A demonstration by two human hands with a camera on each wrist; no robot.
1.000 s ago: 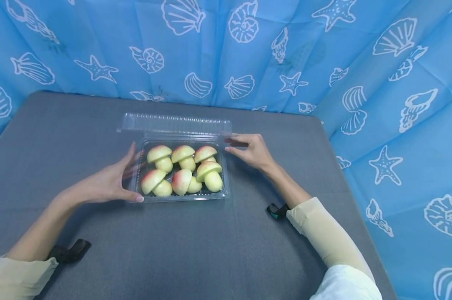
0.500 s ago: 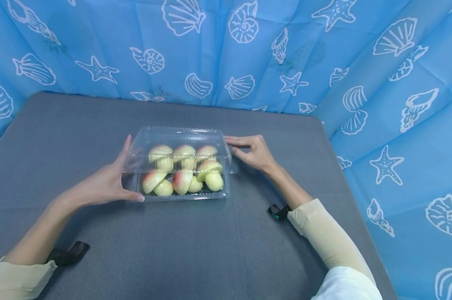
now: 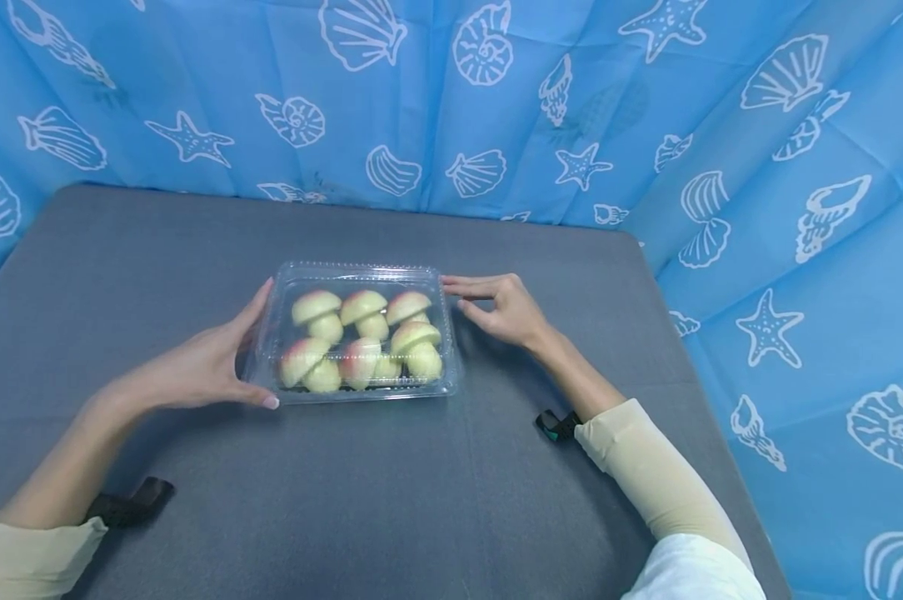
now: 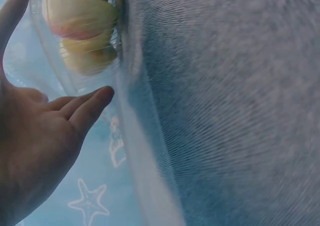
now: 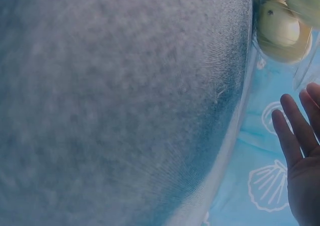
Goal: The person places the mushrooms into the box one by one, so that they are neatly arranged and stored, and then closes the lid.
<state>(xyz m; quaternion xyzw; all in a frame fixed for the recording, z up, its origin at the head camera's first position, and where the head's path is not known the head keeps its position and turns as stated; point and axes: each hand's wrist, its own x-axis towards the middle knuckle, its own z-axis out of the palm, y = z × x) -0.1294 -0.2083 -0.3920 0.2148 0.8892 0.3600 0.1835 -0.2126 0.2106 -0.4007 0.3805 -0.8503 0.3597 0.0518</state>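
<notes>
A clear plastic clamshell box (image 3: 369,397) lies on the table, its transparent lid (image 3: 346,273) folded down over the base. Through the lid show several mushroom-shaped pieces (image 3: 361,305), pale yellow-green with a red blush, in two rows. My left hand (image 3: 204,362) spans the box's left side, thumb near the front corner and fingers toward the back one. At the right back corner, my right hand (image 3: 500,307) has its fingertips right at the lid's edge, fingers extended. The right wrist view also shows those fingers (image 5: 296,128) straight, beside the clear plastic.
The grey cloth-covered table (image 3: 391,500) extends around the box. Behind it and on the right hangs a blue curtain (image 3: 436,100) printed with white shells and starfish. Black straps (image 3: 132,504) sit on the wrists.
The lid has swung from raised at the back, forward and down over the pieces. My right fingers have followed it slightly downward; the left hand stays at the left side.
</notes>
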